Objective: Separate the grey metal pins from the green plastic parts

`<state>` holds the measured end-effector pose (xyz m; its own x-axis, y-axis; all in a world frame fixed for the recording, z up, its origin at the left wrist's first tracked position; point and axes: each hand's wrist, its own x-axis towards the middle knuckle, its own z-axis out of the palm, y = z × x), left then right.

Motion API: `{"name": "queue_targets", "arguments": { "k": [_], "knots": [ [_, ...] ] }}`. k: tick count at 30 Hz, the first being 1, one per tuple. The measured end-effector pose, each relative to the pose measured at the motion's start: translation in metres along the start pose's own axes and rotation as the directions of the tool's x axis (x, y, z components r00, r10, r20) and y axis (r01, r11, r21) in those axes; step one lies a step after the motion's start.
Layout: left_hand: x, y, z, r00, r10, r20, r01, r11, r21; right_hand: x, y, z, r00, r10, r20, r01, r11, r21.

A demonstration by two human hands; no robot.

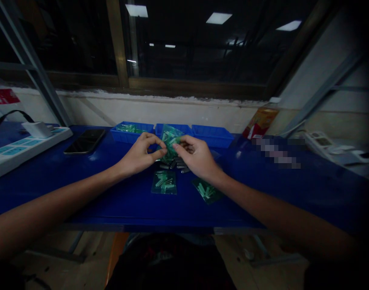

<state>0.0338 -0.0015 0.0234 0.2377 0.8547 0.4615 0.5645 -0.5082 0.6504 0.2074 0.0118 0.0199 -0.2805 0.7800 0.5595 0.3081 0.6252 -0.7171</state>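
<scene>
Between my two hands, above the blue table, is a small green-tinted plastic bag [170, 139] with pale pieces in it. My left hand [144, 151] pinches its left edge between thumb and forefinger. The right side of the bag is in the closed fingers of my right hand [196, 155]. Small dark metallic pieces [184, 170] lie beneath, partly hidden by the hands. Nearer me, a flat green bag [164, 182] of anchor-like plugs and screws rests on the table. Another such bag [206, 190] lies under my right forearm, partly covered.
Three blue bins stand along the back: a left bin [116, 135] holding green bags, a middle bin partly hidden, and a right bin [214, 139]. A phone [85, 141] and a white power strip [30, 147] lie left. A red-and-orange packet [261, 123] leans at the back right.
</scene>
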Motion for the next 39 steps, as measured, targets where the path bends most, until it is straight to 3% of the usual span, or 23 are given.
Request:
{"name": "queue_targets", "arguments": {
  "k": [4, 8, 12, 16, 19, 23, 27, 33, 37, 39],
  "knots": [
    [0.0, 0.003, 0.001, 0.99, -0.14, -0.033, 0.126, 0.958, -0.258, -0.003, -0.003, -0.005, 0.97, -0.229, 0.087, 0.243, 0.938, -0.247],
    [0.001, 0.004, 0.001, 0.963, -0.267, 0.031, 0.251, 0.854, -0.455, -0.004, -0.003, -0.007, 0.958, -0.264, 0.109, 0.285, 0.907, -0.311],
    [0.002, 0.004, 0.001, 0.96, -0.279, 0.012, 0.253, 0.855, -0.453, -0.002, -0.001, -0.006, 0.963, -0.24, 0.125, 0.267, 0.913, -0.309],
    [-0.001, 0.004, 0.0, 0.986, -0.096, -0.135, 0.059, 0.966, -0.253, -0.001, -0.002, -0.004, 0.987, -0.073, 0.142, 0.089, 0.99, -0.112],
    [-0.005, 0.007, -0.002, 0.972, 0.108, -0.208, -0.11, 0.994, 0.002, 0.001, -0.003, -0.003, 0.976, 0.105, 0.19, -0.125, 0.987, 0.099],
    [-0.01, 0.01, -0.004, 0.916, 0.396, -0.071, -0.364, 0.891, 0.271, 0.003, -0.004, -0.002, 0.907, 0.282, 0.314, -0.392, 0.84, 0.376],
    [-0.008, 0.005, -0.005, 0.882, 0.464, 0.087, -0.467, 0.829, 0.307, 0.003, -0.001, 0.0, 0.891, 0.36, 0.276, -0.45, 0.779, 0.436],
    [-0.003, 0.007, -0.005, 0.931, 0.329, 0.158, -0.362, 0.888, 0.282, 0.004, 0.005, 0.002, 0.94, 0.304, 0.152, -0.338, 0.887, 0.314],
    [0.0, 0.011, -0.006, 0.99, 0.088, 0.107, -0.093, 0.994, 0.05, 0.004, 0.005, 0.002, 0.983, 0.157, 0.095, -0.173, 0.966, 0.193],
    [0.001, 0.011, -0.007, 0.995, -0.06, 0.081, 0.068, 0.993, -0.096, 0.003, 0.003, 0.001, 0.993, 0.085, 0.085, -0.092, 0.992, 0.084]
  ]
}}
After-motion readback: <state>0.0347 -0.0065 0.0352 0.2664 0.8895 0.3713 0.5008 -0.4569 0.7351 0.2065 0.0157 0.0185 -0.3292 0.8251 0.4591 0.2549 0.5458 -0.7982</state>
